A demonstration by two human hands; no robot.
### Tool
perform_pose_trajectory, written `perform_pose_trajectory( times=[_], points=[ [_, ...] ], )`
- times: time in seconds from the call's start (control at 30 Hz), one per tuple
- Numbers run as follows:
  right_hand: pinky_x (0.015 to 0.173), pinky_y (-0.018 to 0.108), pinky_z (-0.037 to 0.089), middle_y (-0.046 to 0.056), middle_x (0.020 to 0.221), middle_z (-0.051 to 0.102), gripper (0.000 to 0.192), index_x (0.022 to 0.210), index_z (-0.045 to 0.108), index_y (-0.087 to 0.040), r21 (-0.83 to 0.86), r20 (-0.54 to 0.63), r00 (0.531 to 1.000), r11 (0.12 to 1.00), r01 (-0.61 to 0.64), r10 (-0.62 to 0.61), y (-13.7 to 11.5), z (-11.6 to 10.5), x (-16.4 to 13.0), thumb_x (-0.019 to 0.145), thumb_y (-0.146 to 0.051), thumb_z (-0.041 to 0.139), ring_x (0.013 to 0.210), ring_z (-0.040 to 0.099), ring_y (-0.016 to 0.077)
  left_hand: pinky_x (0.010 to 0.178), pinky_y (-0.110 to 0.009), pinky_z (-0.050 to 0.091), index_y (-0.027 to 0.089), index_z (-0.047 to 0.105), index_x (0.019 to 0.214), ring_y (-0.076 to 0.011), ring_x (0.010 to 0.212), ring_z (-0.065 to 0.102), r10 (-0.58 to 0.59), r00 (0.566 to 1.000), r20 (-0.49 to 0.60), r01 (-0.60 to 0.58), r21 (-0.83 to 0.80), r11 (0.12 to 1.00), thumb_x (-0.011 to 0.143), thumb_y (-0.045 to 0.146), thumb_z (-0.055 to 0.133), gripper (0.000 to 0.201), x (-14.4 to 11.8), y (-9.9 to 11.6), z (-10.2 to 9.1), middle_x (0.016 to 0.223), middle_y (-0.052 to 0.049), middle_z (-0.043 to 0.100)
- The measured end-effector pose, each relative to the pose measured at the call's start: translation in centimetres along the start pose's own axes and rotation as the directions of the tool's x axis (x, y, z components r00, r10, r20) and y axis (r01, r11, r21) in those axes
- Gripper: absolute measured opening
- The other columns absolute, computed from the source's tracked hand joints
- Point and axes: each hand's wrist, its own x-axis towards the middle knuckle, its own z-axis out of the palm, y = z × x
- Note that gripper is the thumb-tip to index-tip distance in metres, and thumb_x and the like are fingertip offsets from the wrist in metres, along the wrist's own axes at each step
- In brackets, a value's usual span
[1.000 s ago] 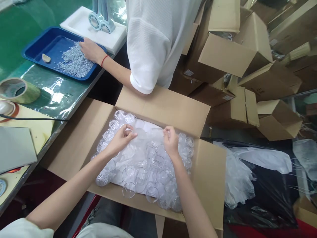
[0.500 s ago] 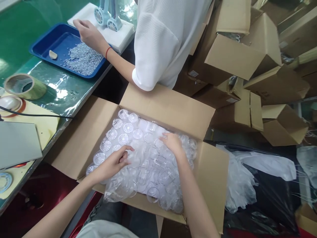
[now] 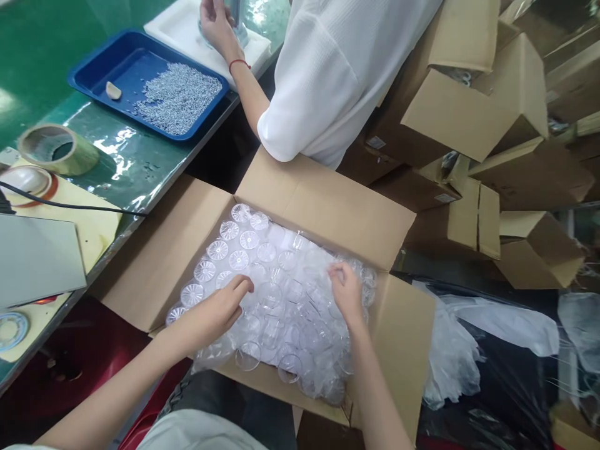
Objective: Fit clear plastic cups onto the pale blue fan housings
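Cluttered packing area, open brown cardboard box (image 3: 328, 212) low in front of the person, flaps folded out so the contents can be reached from above. Box filled with clear plastic stemmed cups (image 3: 244, 240) under a thin clear plastic liner bag (image 3: 220, 356); neat rows of ribbed bases face up at the box's far-left corner, loose jumbled cups toward the near edge, where the liner spills over. Left hand (image 3: 218, 312) lies palm down near the box's near-left side, fingers half curled, pressing or pinching the film; firm hold not clear. Right hand (image 3: 345, 289) by the box's right edge, fingers bent down into the film and cups; cannot tell what it grips. Beyond the box's far flap, a co-worker in a white shirt (image 3: 337, 69), hand (image 3: 213, 22) on a pale blue tool at the green tabletop's far edge. Blue plastic tray (image 3: 94, 72) of small metal parts beside it, within that person's reach. Tape roll (image 3: 56, 149) at the tabletop's left edge. Stacked brown cartons (image 3: 469, 106) at right.
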Motion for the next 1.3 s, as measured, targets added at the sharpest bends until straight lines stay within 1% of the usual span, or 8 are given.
perform_pose_trajectory(
  times=[0.13,0.27,0.43,0.57,0.73,0.83,1.0,1.3],
  points=[
    [0.074,0.032,0.042,0.003,0.075,0.06,0.025,0.076,0.053,-0.021,0.131,-0.145,0.987,0.99,-0.047,0.066,0.3,0.1,-0.4,0.078,-0.045,0.049,0.078,0.056,0.0207,0.062,-0.028,0.038,0.022,0.052,0.094,-0.0161,0.068,0.053,0.065,0.974,0.216,-0.029,-0.169,0.985,0.082,0.011,0.031,0.027,0.0,1.2,0.1,0.081,-0.002,0.06],
    [0.062,0.028,0.042,-0.001,0.068,0.055,0.03,0.074,0.049,-0.023,0.297,-0.157,0.975,0.949,-0.108,0.16,0.4,0.8,-0.2,0.078,-0.052,0.045,0.068,0.053,0.0174,0.059,-0.027,0.038,0.021,0.049,0.073,-0.0137,0.06,0.051,0.118,0.968,0.222,-0.009,-0.439,0.898,0.073,0.011,0.035,0.017,0.4,1.9,0.4,0.066,0.0,0.058],
    [0.043,0.024,0.035,-0.006,0.054,0.046,0.034,0.073,0.047,-0.025,0.471,-0.046,0.967,0.86,-0.199,0.249,0.4,0.7,-0.8,0.071,-0.058,0.053,0.045,0.042,0.0121,0.039,-0.024,0.024,0.022,0.04,0.06,-0.0092,0.032,0.029,0.284,0.912,0.297,0.1,-0.83,0.548,0.068,0.022,0.042,0.008,0.5,1.9,0.3,0.036,0.005,0.035],
    [0.036,0.023,0.031,-0.006,0.049,0.043,0.042,0.068,0.046,-0.025,0.545,0.047,0.967,0.804,-0.236,0.252,-0.5,0.2,-2.1,0.069,-0.066,0.051,0.037,0.034,0.0099,0.049,-0.023,0.03,0.02,0.053,0.084,-0.01,0.048,0.033,0.062,0.997,0.053,-0.014,-0.637,0.771,0.078,0.019,0.04,0.014,2.5,2.8,-0.3,0.053,0.005,0.04],
    [0.036,0.023,0.028,-0.006,0.045,0.039,0.046,0.051,0.046,-0.023,0.493,0.225,0.965,0.838,-0.233,0.136,-1.9,-2.0,-4.4,0.056,-0.064,0.067,0.039,0.033,0.0093,0.046,-0.022,0.024,0.019,0.055,0.094,-0.0097,0.044,0.029,0.013,0.991,-0.13,-0.042,-0.226,0.973,0.088,0.036,0.042,0.023,7.9,3.1,-0.4,0.049,0.008,0.028],
    [0.042,0.024,0.032,-0.006,0.042,0.039,0.046,0.042,0.043,-0.022,0.391,0.251,0.962,0.897,-0.206,0.112,-1.3,-4.0,-4.1,0.042,-0.05,0.079,0.042,0.037,0.0098,0.051,-0.025,0.03,0.017,0.06,0.1,-0.0127,0.049,0.043,0.003,0.983,-0.184,-0.006,-0.019,1.0,0.084,0.038,0.054,0.027,12.1,2.2,-0.1,0.049,0.006,0.039],
    [0.051,0.026,0.038,-0.005,0.053,0.051,0.028,0.063,0.055,-0.022,0.148,0.107,0.973,0.964,-0.221,0.206,1.7,-4.4,-0.3,0.06,-0.047,0.067,0.048,0.046,0.0135,0.073,-0.033,0.046,0.013,0.063,0.085,-0.0172,0.077,0.059,-0.038,0.988,-0.152,0.051,0.081,0.995,0.078,0.033,0.067,0.022,17.7,0.8,1.4,0.08,-0.004,0.063],
    [0.075,0.037,0.046,0.007,0.081,0.07,0.013,0.08,0.068,-0.017,-0.289,0.011,0.974,0.933,-0.212,0.225,3.9,0.6,1.1,0.074,-0.028,0.066,0.077,0.063,0.0198,0.055,-0.025,0.038,0.015,0.067,0.076,-0.0125,0.054,0.049,0.072,0.986,-0.152,-0.073,0.003,0.997,0.082,0.028,0.056,0.017,16.1,1.4,2.2,0.053,0.002,0.051]
  ],
)
